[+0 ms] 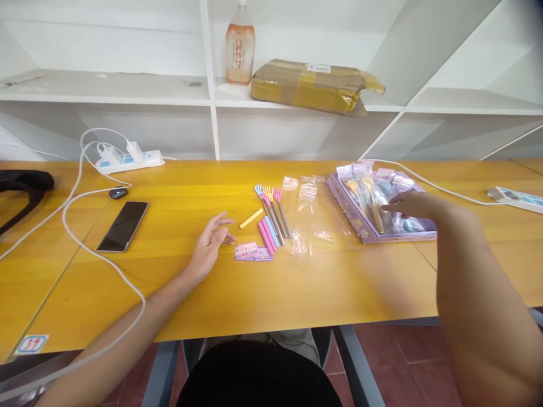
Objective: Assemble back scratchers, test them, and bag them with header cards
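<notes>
My left hand [213,240] hovers at the desk with its fingers apart and nothing in them. Just right of it lie a short yellow tube [251,218], pink and blue tubes [266,236], and small printed cards [253,252]. Several back scratchers [275,212] with metal rods and small hand-shaped heads in blue, yellow and pink lie beside them. Clear plastic bags [309,215] are spread to their right. My right hand [407,204] reaches over the purple display box [369,236], fingers stretched out above bagged items [373,206]. Whether its fingertips touch a bag, I cannot tell.
A phone [123,226], a dark mouse [118,193] and a power strip [129,161] with white cables are at the left. Another power strip [517,198] sits at the right. The shelf above bears a bottle [240,51] and a taped carton [311,87].
</notes>
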Tool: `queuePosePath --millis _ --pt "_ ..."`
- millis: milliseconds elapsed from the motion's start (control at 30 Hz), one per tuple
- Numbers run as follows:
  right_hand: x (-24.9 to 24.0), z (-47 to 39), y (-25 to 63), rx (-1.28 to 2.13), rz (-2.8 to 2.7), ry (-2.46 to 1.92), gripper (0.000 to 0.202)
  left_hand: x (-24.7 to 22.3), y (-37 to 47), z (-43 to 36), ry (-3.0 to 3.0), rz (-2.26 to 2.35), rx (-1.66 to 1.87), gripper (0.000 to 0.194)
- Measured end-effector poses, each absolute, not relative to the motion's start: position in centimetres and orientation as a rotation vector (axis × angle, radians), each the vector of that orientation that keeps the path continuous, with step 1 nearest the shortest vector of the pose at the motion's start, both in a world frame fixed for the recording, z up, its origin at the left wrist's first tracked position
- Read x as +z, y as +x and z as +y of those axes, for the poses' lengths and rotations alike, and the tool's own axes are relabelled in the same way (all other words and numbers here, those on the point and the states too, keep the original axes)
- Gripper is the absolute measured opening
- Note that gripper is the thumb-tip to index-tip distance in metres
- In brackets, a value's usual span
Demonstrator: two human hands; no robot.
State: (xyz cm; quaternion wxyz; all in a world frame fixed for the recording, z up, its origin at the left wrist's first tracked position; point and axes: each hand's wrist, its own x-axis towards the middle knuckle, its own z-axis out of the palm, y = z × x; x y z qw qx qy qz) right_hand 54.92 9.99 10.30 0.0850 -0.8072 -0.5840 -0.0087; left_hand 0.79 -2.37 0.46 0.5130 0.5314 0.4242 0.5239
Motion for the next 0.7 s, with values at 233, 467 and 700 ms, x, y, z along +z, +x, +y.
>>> queuePosePath --millis 233,467,700 --pt "10.1 6.4 46.9 -0.171 -1.720 -2.269 0.022 0.7 0.3 -2.2 1.589 1.138 1.058 0.038" --pt "6.8 4.4 32.7 0.076 -2.089 -1.957 0.025 1.1 -0.8 -1.0 2.202 1.132 0.786 0.035" --pt "3.0 4.4 28.2 0.209 -2.221 -1.861 0.032 -0.5 -1.1 -0.7 2.342 1.201 0.475 0.060"
